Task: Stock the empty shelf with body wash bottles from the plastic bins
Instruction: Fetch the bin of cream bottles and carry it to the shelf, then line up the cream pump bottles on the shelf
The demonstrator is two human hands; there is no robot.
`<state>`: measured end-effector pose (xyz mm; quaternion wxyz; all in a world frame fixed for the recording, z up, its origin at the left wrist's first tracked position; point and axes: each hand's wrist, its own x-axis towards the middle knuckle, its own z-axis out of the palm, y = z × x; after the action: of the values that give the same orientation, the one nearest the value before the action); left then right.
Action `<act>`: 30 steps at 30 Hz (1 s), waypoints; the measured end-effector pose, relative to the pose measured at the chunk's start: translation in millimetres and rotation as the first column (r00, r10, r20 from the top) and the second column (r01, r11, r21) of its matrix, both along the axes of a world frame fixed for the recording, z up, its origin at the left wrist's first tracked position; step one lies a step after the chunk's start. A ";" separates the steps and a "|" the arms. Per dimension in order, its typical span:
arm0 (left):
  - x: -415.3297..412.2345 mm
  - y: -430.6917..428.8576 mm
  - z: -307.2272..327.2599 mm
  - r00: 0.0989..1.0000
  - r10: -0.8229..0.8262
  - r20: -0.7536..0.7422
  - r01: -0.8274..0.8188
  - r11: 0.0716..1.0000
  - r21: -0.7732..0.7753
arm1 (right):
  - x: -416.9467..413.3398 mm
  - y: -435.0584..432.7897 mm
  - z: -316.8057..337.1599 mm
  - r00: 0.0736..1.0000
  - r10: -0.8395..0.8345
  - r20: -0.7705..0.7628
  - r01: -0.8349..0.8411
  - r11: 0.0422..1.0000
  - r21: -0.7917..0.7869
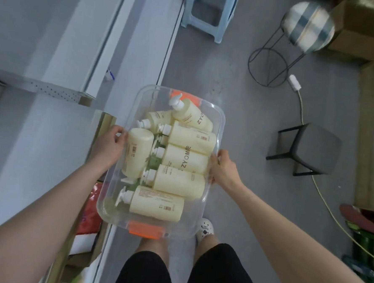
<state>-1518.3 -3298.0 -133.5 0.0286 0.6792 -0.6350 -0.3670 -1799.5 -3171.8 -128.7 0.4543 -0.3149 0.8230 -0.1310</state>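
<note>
A clear plastic bin [218, 121] with orange latches is held above the floor, in front of my legs. Several cream pump bottles of body wash [185, 158] lie on their sides inside it. My left hand [110, 143] grips the bin's left rim, fingers curled over the edge. My right hand [221, 167] grips the right rim the same way. The white shelf unit [56, 46] stands to the left, its boards bare.
A pale blue plastic stool [209, 13] stands at the far end of the shelf. A wire stand with a striped ball [307, 24], a small black stool [312, 149] and a cable [302, 109] lie on the grey floor to the right. Cardboard boxes [363, 31] sit far right.
</note>
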 end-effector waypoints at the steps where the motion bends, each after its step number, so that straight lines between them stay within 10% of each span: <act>1: -0.2 0.1 0.8 1.000 0.006 0.011 -0.006 1.000 0.008 | -6.0 -1.9 0.8 0.999 0.040 0.010 -0.040 0.999 0.016; 10: -28.9 34.9 33.9 0.975 0.187 0.119 -0.196 0.978 0.068 | -93.5 -59.6 18.6 0.871 0.449 -0.201 -0.471 0.879 -0.079; 23: -134.9 166.9 46.9 0.840 0.511 0.182 -0.500 0.860 -0.106 | -61.4 -107.5 33.7 0.380 0.874 -0.302 -0.922 0.331 -0.201; 30: -145.5 190.1 33.3 0.806 0.553 0.210 -0.530 0.833 -0.159 | -28.1 -97.9 1.5 0.304 0.866 -0.397 -0.943 0.334 0.008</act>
<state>-1663.8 -3107.9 -100.2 0.0841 0.8702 -0.4296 -0.2262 -1827.6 -3269.8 -127.3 0.2633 -0.7910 0.5409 0.1114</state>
